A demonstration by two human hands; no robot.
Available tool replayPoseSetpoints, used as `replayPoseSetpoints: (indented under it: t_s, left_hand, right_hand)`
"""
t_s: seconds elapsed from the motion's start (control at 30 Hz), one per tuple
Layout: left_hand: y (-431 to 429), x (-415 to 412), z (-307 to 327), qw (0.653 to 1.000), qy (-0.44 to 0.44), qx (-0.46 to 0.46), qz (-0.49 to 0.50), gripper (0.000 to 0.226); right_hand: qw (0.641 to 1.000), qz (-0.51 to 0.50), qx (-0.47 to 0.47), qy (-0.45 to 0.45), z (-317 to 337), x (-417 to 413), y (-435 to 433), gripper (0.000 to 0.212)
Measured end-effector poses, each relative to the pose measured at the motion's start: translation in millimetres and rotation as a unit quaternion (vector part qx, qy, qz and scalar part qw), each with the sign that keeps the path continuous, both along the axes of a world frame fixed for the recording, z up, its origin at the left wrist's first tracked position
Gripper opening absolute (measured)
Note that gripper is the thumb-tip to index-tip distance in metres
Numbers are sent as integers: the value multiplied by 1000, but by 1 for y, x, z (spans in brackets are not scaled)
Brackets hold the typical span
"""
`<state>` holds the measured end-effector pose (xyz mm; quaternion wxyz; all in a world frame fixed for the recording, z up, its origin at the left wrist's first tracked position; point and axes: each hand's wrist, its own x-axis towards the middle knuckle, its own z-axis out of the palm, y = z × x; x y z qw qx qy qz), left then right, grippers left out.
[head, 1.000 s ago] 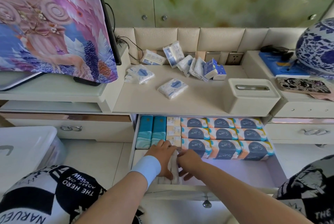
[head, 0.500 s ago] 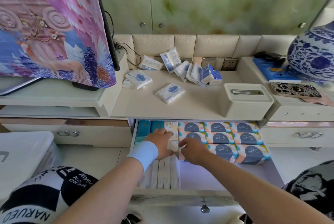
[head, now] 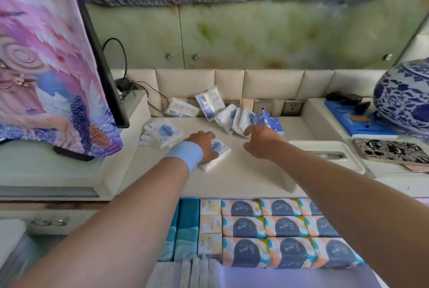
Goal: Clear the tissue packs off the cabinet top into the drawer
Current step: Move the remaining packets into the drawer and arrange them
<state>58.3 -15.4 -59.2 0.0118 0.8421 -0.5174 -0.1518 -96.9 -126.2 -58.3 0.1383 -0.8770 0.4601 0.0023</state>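
head view | left hand (head: 204, 147) lies on a white tissue pack (head: 220, 151) on the cabinet top (head: 243, 172), fingers curled over it | right hand (head: 261, 142) holds nothing, thumb and fingers apart, at the leaning packs (head: 240, 118) | drawer (head: 301, 278) open below, part-filled

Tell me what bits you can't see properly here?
All in the head view:
White tissue pack: mostly covered by the left hand, so its grip is hidden.
Right hand: motion blur hides whether it touches the leaning packs.
Blue-and-white vase: cut off by the right edge.
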Motion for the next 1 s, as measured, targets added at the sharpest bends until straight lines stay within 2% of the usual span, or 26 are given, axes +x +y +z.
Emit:
replayPoseSetpoints:
  t_s: [0.23,0.33,0.43,0.57,0.67,0.8,0.9,1.0]
  left_hand:
    - [-78,25,-38,999,9,-29,31,66]
    - [-105,35,-45,995,37,-78,54,62]
    - [-126,47,-51,986,66,-128,84,58]
    - [-136,79,-65,977,-10,-169,126,51]
    - [-135,120,-69,963,-66,-202,168,59]
    - [-137,167,-74,958,-125,-195,171,66]
    - [-140,188,-82,957,-138,-188,175,66]
    - [-143,204,-94,955,-134,-199,175,68]
  right_hand:
    - [985,-15,-135,101,-39,33,-72,79]
    - [975,-8,-191,115,-55,53,-94,97]
    - [970,-2,-215,109,-73,76,-110,100]
    - [969,0,-221,109,-94,101,-118,100]
    - [966,8,-230,120,-103,118,-120,86]
    - [969,13,-204,141,-108,140,-122,46]
    - [963,49,-219,151,-102,139,-119,43]
    - [956,86,-255,117,-87,129,-108,37]
